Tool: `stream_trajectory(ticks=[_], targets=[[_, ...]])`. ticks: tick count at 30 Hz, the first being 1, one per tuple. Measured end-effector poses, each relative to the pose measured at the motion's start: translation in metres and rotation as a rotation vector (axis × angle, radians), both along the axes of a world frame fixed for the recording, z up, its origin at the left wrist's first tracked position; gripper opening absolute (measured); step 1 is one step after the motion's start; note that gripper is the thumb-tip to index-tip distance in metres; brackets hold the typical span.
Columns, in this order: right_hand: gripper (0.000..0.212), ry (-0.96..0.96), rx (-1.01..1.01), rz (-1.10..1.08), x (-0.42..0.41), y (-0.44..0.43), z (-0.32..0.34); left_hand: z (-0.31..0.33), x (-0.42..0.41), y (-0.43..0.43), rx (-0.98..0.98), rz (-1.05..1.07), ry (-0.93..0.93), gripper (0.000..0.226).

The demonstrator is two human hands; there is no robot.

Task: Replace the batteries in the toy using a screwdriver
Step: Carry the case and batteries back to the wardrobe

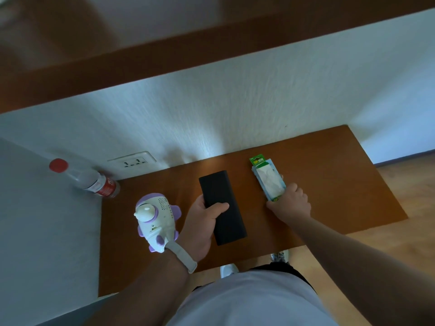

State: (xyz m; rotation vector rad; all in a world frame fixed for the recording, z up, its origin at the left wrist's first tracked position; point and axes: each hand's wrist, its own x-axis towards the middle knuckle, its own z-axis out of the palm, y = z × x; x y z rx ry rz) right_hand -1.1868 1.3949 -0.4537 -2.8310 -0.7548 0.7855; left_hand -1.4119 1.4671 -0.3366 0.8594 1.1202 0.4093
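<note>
The left grip (202,222) is curled round a black case (219,184), thumb across its top. The right grip (292,203) pinches the near end of a battery pack (268,177) lying on the worktop (329,184). The toy (153,217) stands just left of the left wrist. A bottle (94,182) stands in the far left corner, near a socket (133,160).

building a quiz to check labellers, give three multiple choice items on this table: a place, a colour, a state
1. Where is the toy? A left of the black case B right of it C on the floor
2. Colour of the bottle cap? A blue B red C green
3. The right hand is? A open B gripping the battery pack C holding a cup
1 A, it is beside the left hand holding the case; 2 B, it is red; 3 B, it curls round the pack's end.
</note>
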Motion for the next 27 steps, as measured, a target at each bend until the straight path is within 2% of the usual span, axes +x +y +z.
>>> stream_trajectory(ticks=[4, 7, 9, 18, 27], targets=[[0.080, 0.044, 0.045, -0.044, 0.003, -0.004, -0.005, -0.002, -0.007, -0.003, -0.005, -0.002, -0.013, 0.030], [0.094, 0.158, 0.110, -0.075, 0.008, -0.008, -0.008, -0.003, -0.012, -0.005, -0.013, -0.001, -0.022, 0.030], [0.096, 0.236, 0.143, -0.098, 0.011, -0.009, -0.007, -0.004, -0.015, -0.006, -0.016, 0.005, -0.021, 0.029], [0.055, 0.455, 0.244, -0.232, 0.020, -0.016, -0.002, -0.008, -0.023, -0.010, -0.016, 0.034, -0.003, 0.028], [0.041, 0.644, 0.416, -0.328, 0.013, -0.021, 0.008, -0.007, -0.025, -0.007, -0.009, 0.031, -0.009, 0.029]])
